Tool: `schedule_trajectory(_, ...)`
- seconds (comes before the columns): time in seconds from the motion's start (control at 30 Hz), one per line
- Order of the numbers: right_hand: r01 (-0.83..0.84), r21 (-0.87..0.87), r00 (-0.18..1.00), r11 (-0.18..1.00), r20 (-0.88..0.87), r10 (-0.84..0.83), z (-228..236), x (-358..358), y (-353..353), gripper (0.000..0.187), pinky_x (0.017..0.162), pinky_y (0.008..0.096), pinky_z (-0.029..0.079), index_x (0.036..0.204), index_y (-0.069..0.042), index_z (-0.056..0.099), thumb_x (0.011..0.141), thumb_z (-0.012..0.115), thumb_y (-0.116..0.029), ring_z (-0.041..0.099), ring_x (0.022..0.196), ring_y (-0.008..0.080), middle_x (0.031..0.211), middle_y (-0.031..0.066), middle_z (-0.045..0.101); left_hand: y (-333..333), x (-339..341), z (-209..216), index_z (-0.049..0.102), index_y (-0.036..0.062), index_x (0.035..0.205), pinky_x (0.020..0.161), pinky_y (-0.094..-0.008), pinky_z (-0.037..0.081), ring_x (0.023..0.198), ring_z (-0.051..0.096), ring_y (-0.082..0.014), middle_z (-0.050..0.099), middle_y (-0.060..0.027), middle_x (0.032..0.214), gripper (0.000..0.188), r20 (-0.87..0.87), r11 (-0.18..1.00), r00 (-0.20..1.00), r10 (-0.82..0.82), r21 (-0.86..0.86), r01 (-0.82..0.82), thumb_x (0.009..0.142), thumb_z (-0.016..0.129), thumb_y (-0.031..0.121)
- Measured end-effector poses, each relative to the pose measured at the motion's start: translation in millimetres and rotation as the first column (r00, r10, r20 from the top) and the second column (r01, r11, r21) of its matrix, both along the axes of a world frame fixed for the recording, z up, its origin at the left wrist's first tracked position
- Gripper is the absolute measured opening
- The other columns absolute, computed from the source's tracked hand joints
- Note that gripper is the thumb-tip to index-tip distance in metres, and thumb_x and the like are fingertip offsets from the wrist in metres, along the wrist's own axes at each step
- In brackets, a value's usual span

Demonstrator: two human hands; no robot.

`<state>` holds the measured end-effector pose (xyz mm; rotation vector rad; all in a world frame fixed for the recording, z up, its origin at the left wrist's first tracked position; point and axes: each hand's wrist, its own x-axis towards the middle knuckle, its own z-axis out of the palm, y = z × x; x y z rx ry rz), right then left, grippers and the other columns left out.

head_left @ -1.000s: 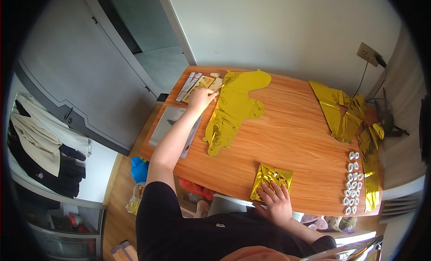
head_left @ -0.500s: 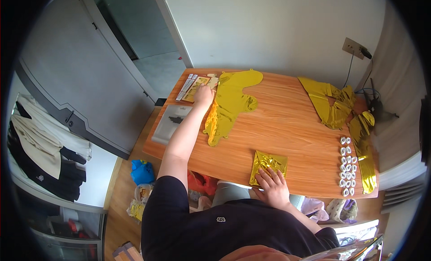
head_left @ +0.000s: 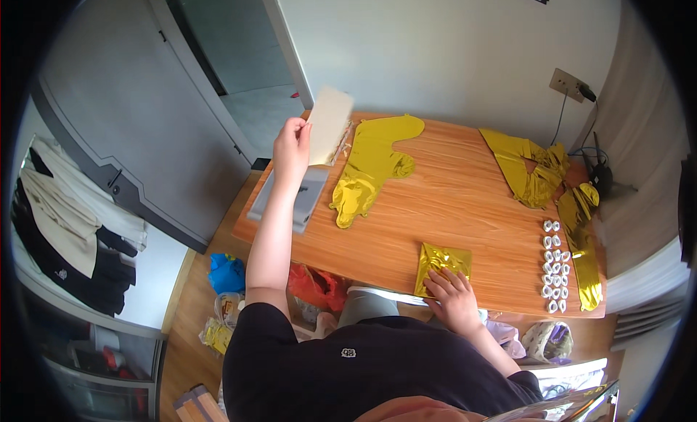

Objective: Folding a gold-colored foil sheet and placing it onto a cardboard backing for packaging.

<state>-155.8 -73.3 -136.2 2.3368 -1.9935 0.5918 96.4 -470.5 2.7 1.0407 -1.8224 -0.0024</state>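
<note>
— Gold foil is what we have under our right hand [head_left: 454, 300]: a folded gold foil square [head_left: 441, 265] lying near the front edge of the wooden table [head_left: 465, 204], at about 5 o'clock of the picture's middle. Our fingers are spread flat, with the fingertips on the square's near edge.

— And our left hand [head_left: 291, 148]?

— Raised above the table's left end, at about 10 o'clock. It pinches a pale flat card [head_left: 329, 126] by its lower left edge, thumb against fingers, so the card stands tilted in the air, clear of the tabletop.

— What lies below it?

— A grey flat tray [head_left: 298, 197] at the table's left edge, partly hidden by our forearm. Just to its right a long yellow foil balloon [head_left: 370, 164] lies flat and deflated, running from 12 o'clock down toward the middle.

— And further right?

— More crumpled gold foil pieces [head_left: 534, 168] at 2 o'clock, and a gold strip [head_left: 584, 248] along the right edge at 3 o'clock. Between that strip and our square, two short rows of small white rolls [head_left: 554, 266] sit close together, well apart from our right hand.
</note>
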Motion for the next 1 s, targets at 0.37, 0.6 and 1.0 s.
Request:
schedule_trajectory(0.37, 0.110, 0.032, 0.993, 0.993, 0.049, -0.111, 6.3, -10.5, 25.7, 0.048, 0.118, 0.0551, 0.035, 0.132, -0.012, 0.063, 0.087, 0.076, -0.021, 0.051, 0.137, 0.0345, 0.145, 0.0083, 0.060, 82.8, -6.7, -56.2, 0.053, 0.0082, 0.118, 0.060, -0.0218, 0.037, 0.075, 0.049, -0.0018, 0.065, 0.0024, 0.096, 0.024, -0.438, 0.367, 0.837, -0.328, 0.757, 0.540, 0.096, 0.063, 0.008)
schedule_trajectory(0.6, 0.208, 0.043, 0.976, 0.977, 0.051, -0.210, 4.8, -20.3, 39.0, 0.049, 0.119, 0.0547, 0.034, 0.134, -0.013, 0.063, 0.087, 0.076, -0.020, 0.050, 0.138, 0.0346, 0.147, 0.0084, 0.059, 102.4, -46.5, -102.5, 0.053, 0.0051, 0.118, 0.062, -0.0242, 0.043, 0.078, 0.055, -0.0069, 0.066, -0.0029, 0.097, 0.029, -0.307, 0.240, 0.875, -0.375, 0.880, 0.411, 0.091, 0.065, 0.007)
schedule_trajectory(1.0, 0.273, 0.036, 0.959, 0.961, 0.063, -0.275, 3.9, -13.9, 40.6, 0.048, 0.119, 0.0547, 0.034, 0.134, -0.012, 0.063, 0.088, 0.075, -0.019, 0.050, 0.139, 0.0348, 0.147, 0.0089, 0.058, 120.1, -67.4, -141.5, 0.058, -0.0018, 0.110, 0.074, -0.0349, 0.051, 0.081, 0.065, -0.0204, 0.066, -0.0138, 0.094, 0.029, -0.016, 0.438, 0.801, -0.599, 0.831, 0.344, 0.085, 0.067, 0.011)
